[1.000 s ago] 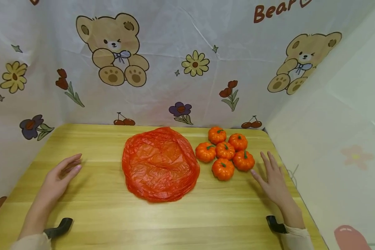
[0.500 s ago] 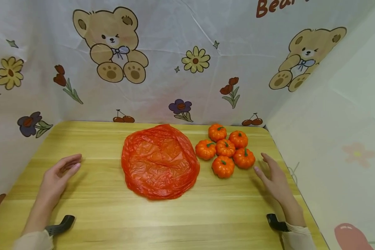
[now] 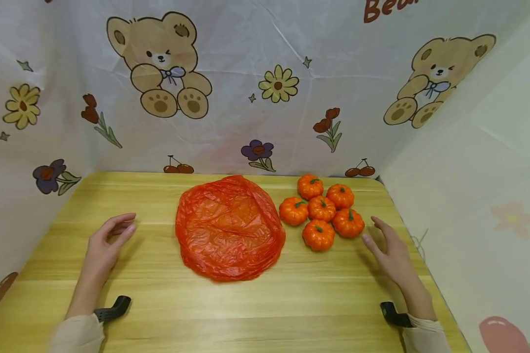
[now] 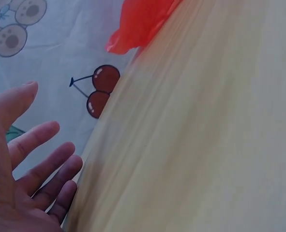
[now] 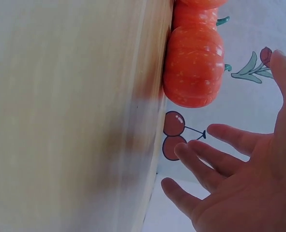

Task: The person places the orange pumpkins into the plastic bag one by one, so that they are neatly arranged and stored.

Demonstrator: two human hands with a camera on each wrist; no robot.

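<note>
A crumpled red plastic bag [image 3: 229, 228] lies spread in a rough round on the wooden table. Several small orange toy pumpkins [image 3: 321, 209] with green stems are clustered just to its right. My left hand [image 3: 108, 245], left of the bag and apart from it, has relaxed, slightly bent fingers and holds nothing. On the other side, my right hand [image 3: 393, 255] hovers beside the rightmost pumpkin [image 3: 348, 223] without touching it. The right wrist view shows that hand [image 5: 239, 169] with spread fingers and a pumpkin [image 5: 193, 65] beyond them. In the left wrist view the bag's edge [image 4: 140, 24] appears at the top.
The wooden table [image 3: 229, 314] meets a white cloth backdrop [image 3: 229, 59] printed with bears and flowers. A pale wall [image 3: 481, 196] runs along the right side. Black curved pieces [image 3: 115, 309] are worn at both wrists.
My left hand has shifted to the right, closer to the bag. My right hand's fingers have drawn together a little. The bag and pumpkins stay in place; the head view has tilted slightly.
</note>
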